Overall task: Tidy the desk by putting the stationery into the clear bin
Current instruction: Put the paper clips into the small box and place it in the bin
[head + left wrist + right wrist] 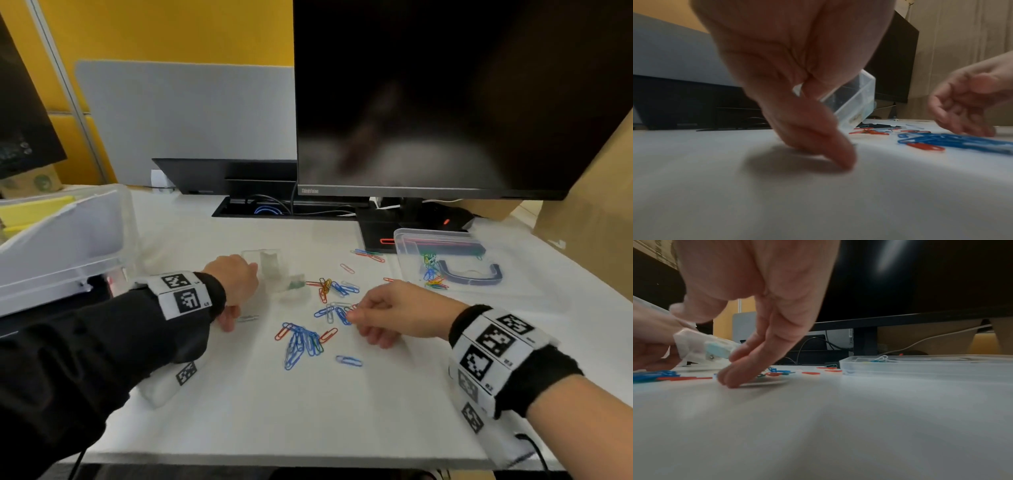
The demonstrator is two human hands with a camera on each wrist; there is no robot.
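Both hands work low over the white desk (308,411), well apart from each other, with the scatter of coloured paper clips (303,342) lying between them. My reading is that they divide the job. The left hand (236,284) has its fingers curled round a small clear box (855,100) and holds it tilted, its lower edge dipping toward the clips; the thumb tip rests on the desk. That tilt looks meant to turn it into a scoop or receiver. The right hand (394,315) is spread, its fingers (748,363) straight and pressed flat against the desk at the near edge of the scatter, closed on nothing; it seems placed to rake clips toward the left hand.

Between the hands, the main blue bunch lies with its long axis running from the person toward the monitor (445,102), leaning a little to the right hand's side. The rest point every way. A single blue clip (348,360) below the right hand lies crosswise.

Beyond the right hand sits a shallow clear tray (400,240) already holding some clips. At the left forearm's outer side stands the large clear bin (68,240), its open top raised above the desk.
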